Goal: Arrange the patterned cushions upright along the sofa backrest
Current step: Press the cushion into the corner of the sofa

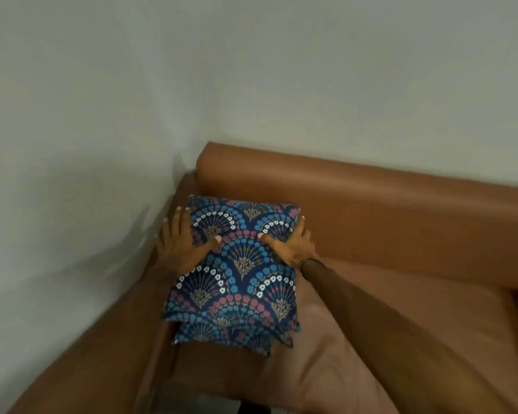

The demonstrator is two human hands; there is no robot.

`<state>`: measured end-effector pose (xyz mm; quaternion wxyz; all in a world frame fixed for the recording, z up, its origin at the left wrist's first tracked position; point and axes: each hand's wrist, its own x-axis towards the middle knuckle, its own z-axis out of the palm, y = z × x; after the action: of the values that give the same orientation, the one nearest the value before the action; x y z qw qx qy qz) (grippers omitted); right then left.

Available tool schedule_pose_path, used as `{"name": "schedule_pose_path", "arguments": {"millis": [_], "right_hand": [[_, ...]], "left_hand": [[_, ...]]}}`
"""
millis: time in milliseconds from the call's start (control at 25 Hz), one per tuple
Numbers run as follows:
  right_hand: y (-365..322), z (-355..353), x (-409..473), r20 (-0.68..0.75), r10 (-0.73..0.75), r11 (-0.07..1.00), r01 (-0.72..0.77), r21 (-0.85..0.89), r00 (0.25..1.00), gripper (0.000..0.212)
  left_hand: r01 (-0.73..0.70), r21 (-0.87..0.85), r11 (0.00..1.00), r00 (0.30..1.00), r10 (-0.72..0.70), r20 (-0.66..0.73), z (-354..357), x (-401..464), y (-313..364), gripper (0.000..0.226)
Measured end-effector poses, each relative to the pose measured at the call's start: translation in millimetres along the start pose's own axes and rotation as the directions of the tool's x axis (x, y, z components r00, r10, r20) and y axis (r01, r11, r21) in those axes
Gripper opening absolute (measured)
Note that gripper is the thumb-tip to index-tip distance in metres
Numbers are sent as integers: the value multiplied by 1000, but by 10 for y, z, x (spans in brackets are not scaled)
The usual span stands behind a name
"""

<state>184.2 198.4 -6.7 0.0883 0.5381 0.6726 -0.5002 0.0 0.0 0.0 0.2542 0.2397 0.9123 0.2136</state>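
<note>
A stack of dark blue cushions with a fan and flower pattern lies flat in the left corner of the brown sofa seat. The top cushion covers the stack; edges of lower cushions stick out at the near side. My left hand grips the top cushion's left edge, thumb on its face. My right hand holds its right edge, thumb on top. The far edge of the top cushion lies close to the sofa backrest.
The sofa's left armrest runs beside the stack, tight against a pale wall. The seat cushion extends to the right of the stack. A dark bracelet sits on my right wrist.
</note>
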Motion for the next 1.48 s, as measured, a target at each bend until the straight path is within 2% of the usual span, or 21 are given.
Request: {"name": "schedule_pose_path", "arguments": {"millis": [80,160,240,320,360,400,440,560,600,720,800,920,1000,1120,1200,1360,1480], "right_hand": [[236,267,278,102,118,967,-138,213,988,152],[461,395,404,239,144,896,-229,381,960,152],[515,318,353,285,105,858,-232,458,953,136],[522,49,236,277,47,827,-192,528,960,115],[539,-143,158,276,36,808,-190,558,960,105],[583,-369,106,266,33,804,-184,566,963,99],[659,-594,84,242,14,800,-156,579,970,97],[949,-1404,-33,89,-10,792,-46,609,996,92],[1075,-1697,-69,20,-15,786,-1,618,1000,90],[1643,-2585,-78,-128,5,767,78,637,992,88],[2171,-3144,2,-183,41,767,86,636,982,88],[3193,-3921,299,-245,103,777,76,625,964,99],[3883,-4330,512,-276,128,790,70,610,953,107],[4889,-4815,862,-306,157,813,53,580,939,115],[5469,-5026,1101,-324,171,822,47,567,930,115],[6173,-5306,1422,-364,152,816,91,570,919,99],[6399,-5368,1547,-439,139,783,173,597,887,109]], "left_hand": [[164,-272,948,986,-157,46,220,99,-198,154],[272,-506,819,959,-272,76,347,102,-404,149],[382,-602,701,917,-367,155,278,157,-441,139],[464,-644,609,884,-369,288,140,117,-265,117],[466,-649,602,885,-331,328,112,77,-146,103],[447,-654,610,894,-289,341,88,16,33,91],[409,-663,627,910,-231,344,105,-57,226,90],[264,-699,664,948,-44,316,387,-223,973,132],[213,-701,680,951,21,309,554,-265,1258,136],[73,-681,728,940,179,291,1314,-448,2148,110],[28,-661,750,941,204,272,1928,-608,2690,107],[-32,-657,753,939,248,239,3131,-796,3411,103],[-52,-662,748,932,275,238,4004,-894,3756,97],[-60,-668,742,925,293,242,5291,-1002,4117,105],[-53,-680,731,916,308,259,5901,-1010,4307,107],[-118,-675,728,899,367,239,6750,-945,4589,117],[-175,-639,749,899,386,206,7042,-864,4744,120]]}}
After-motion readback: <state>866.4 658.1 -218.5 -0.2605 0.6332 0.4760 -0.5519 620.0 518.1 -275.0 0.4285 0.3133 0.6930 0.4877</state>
